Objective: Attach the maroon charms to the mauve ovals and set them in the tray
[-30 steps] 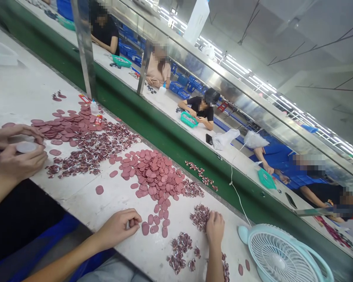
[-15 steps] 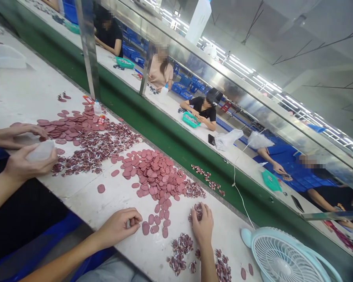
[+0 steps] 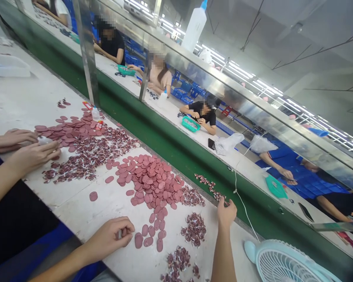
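Observation:
My left hand rests on the white table with its fingers curled in toward the thumb. Nothing shows in the gap between them. Just right of it lie loose reddish oval discs, spreading from a large heap of discs. Stretched out to the table's far edge, my right hand has its fingers apart over small brown-and-white pieces on the green belt. Its fingertips partly cover the nearest ones. Between my hands sit a round pile of small brown pieces and another pile closer to me.
At left, a co-worker's hands are beside more discs and brown pieces. A light-blue fan stands at right, below a hanging white cord. The green belt runs beyond the table; a metal post rises there.
My right hand has left the round pile of brown pieces and moved away from me to the belt's edge. My left hand stays curled near the discs.

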